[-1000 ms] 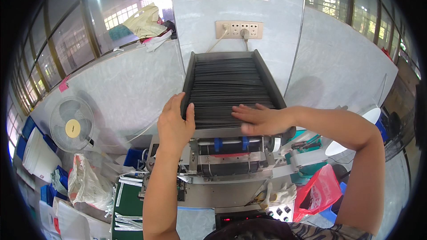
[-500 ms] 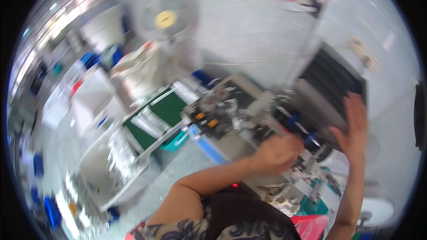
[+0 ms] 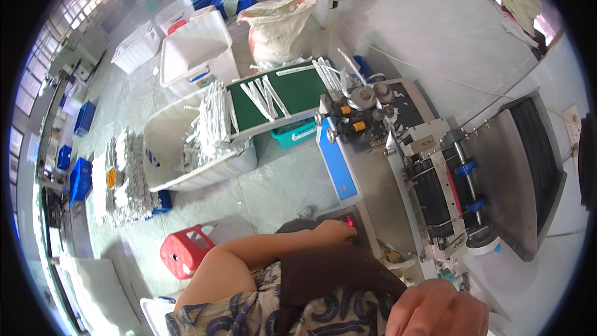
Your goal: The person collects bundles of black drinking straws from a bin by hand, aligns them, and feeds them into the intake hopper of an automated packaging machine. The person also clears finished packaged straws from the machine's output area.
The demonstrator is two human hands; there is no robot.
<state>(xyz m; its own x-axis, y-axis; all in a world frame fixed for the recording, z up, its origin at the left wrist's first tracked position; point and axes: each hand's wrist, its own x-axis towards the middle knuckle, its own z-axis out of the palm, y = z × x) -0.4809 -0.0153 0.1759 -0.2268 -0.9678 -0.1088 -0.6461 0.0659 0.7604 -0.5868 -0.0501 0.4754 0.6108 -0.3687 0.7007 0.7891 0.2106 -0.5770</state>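
Resting the left hand [image 3: 336, 231] at the red-lit control panel [image 3: 350, 218], holding the right hand [image 3: 438, 311] beside patterned clothing [image 3: 339, 322], showing too little of either's fingers to tell spread from clenched.

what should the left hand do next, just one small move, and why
Probably a light press or adjustment by the left hand at the flat dark control panel with a glowing red light: its fingers are right at that light, while the right hand is curled, away from the grey metal tray of dark strips.
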